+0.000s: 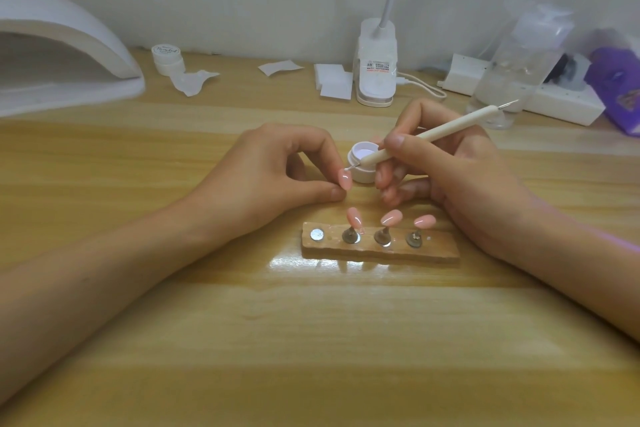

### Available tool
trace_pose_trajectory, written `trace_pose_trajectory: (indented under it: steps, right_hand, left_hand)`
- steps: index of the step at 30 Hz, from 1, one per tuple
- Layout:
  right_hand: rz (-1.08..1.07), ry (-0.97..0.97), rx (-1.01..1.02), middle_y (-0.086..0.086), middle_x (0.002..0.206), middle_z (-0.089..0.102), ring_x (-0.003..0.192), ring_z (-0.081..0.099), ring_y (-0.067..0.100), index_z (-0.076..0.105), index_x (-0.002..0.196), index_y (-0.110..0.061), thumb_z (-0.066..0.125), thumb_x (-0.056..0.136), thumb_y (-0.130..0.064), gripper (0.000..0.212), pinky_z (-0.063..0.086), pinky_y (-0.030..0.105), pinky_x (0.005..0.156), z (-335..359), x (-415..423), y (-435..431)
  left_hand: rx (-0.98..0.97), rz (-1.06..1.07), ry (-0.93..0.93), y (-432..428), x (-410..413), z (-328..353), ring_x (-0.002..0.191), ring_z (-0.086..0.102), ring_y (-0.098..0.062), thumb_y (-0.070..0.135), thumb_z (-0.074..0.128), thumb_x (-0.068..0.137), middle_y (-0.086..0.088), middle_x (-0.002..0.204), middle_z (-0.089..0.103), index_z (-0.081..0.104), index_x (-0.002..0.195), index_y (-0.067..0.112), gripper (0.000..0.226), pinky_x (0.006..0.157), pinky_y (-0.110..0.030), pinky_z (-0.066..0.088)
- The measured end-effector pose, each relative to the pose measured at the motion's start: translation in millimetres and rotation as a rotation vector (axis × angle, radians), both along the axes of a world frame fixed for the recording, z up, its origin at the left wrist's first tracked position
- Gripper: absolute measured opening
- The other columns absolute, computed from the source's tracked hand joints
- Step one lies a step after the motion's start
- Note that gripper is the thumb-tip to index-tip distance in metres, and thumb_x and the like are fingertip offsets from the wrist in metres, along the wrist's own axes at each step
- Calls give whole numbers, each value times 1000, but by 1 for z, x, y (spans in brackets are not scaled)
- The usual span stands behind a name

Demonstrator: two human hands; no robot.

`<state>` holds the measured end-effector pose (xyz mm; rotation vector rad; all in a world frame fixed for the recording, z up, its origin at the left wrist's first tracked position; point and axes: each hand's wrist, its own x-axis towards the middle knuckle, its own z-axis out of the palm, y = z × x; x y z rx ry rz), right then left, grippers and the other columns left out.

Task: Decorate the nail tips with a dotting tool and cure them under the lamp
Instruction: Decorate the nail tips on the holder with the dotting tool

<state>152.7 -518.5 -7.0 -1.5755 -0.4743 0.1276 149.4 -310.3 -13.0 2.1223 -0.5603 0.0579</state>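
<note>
My left hand (273, 172) pinches a pink nail tip (345, 180) between thumb and fingers, just left of a small open white gel pot (363, 163). My right hand (446, 166) grips a white dotting tool (426, 135) like a pen, its metal point touching the top of the held nail tip. In front of both hands lies a wooden holder (379, 250) with three pink nail tips (391, 217) on stands and one bare metal disc (317, 234) at its left end. The white curing lamp (59, 55) stands at the far left.
A closed white jar (167, 58) and a crumpled wipe (194, 80) lie by the lamp. Paper pads (332, 81), a clip desk lamp base (376, 66) with cable, a clear bottle (512, 59), a white power strip (554, 100) and a purple pack (616, 87) line the back edge.
</note>
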Motion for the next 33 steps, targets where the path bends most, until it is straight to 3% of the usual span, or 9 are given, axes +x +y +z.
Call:
trace_pose_trajectory:
  steps: [33]
  right_hand:
    - [-12,-25,45,12,70,67,59,64,19,57,71,-21,60,90,-18,20,52,25,54,2,-2,0]
  left_hand:
    - [9,8,-7,0,-2,1,54,53,-1,18,82,75,20,71,68,68,68,34,22,57,-10,39]
